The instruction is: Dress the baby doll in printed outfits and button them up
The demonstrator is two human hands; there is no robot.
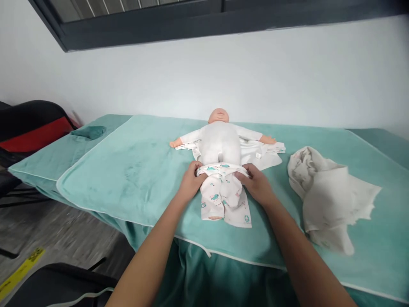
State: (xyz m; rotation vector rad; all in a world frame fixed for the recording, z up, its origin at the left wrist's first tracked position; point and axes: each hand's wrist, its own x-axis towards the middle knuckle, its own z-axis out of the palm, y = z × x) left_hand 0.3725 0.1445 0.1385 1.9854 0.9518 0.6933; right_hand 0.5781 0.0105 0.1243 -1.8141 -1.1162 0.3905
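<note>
On its back lies a baby doll (220, 138) with a white cloth body, its head toward the wall and both arms spread. White printed baby pants (225, 194) cover its legs, with the waistband bunched around the upper thighs. My left hand (192, 181) grips the waistband at its left side, fingers closed on the fabric. At the other side my right hand (255, 181) pinches the same waistband. A white printed baby shirt (263, 155) is spread beneath the doll's torso and arms.
A crumpled whitish cloth (329, 198) lies to the right on the green-covered bed (121, 170). A black and red chair (38, 128) stands at the left, and a dark seat (60, 285) is at the lower left. The wall (204, 81) runs behind the bed.
</note>
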